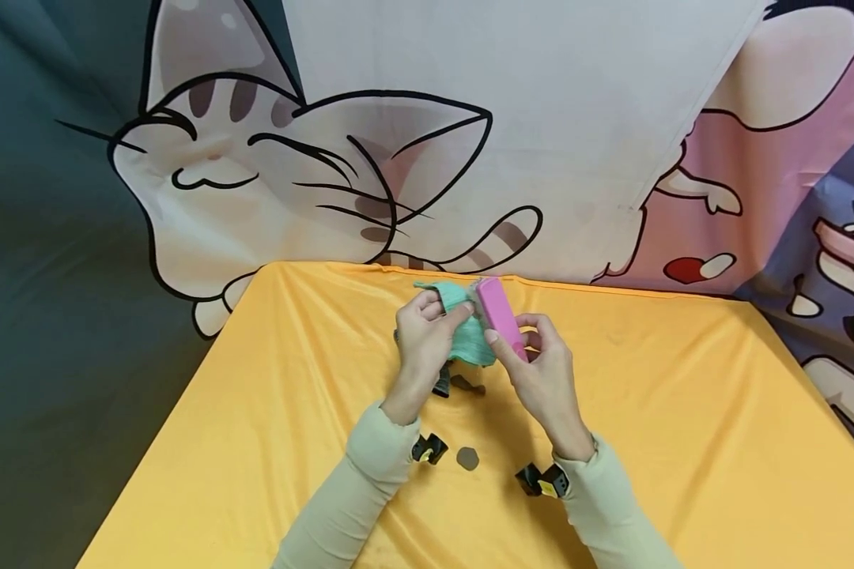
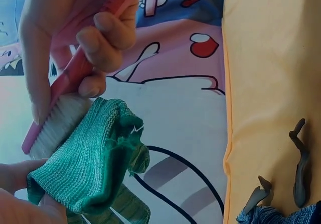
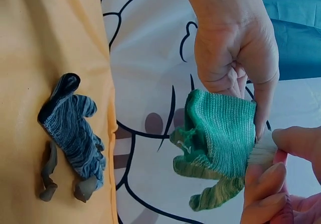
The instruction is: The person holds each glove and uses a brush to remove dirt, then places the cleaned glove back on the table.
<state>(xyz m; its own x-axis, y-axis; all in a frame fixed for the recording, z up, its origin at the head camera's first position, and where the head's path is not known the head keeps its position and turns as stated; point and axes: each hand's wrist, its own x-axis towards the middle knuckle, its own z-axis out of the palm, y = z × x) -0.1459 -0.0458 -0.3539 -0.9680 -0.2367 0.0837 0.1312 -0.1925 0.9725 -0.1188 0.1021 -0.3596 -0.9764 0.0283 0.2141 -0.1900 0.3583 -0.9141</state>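
My left hand [image 1: 424, 336] holds a green knitted glove [image 1: 472, 346] above the table, pinching it near one edge. The glove's cuff is bunched, and some loose threads hang from it in the left wrist view. In my right hand [image 1: 546, 378] is a pink brush [image 1: 498, 307], gripped by its handle between thumb and fingers. Its white bristles [image 2: 56, 122] lie against the side of the glove. Greenish fingers of the glove [image 3: 213, 194] dangle below the cuff in the right wrist view.
A dark blue-grey knitted glove [image 3: 75, 131] lies on the yellow cloth [image 1: 292, 411] under my hands. Beside it are twisted brown pieces [image 3: 47, 176]. A flat, roundish grey-brown piece [image 1: 467, 458] lies nearer me. A printed cat backdrop [image 1: 206, 197] rises behind the table.
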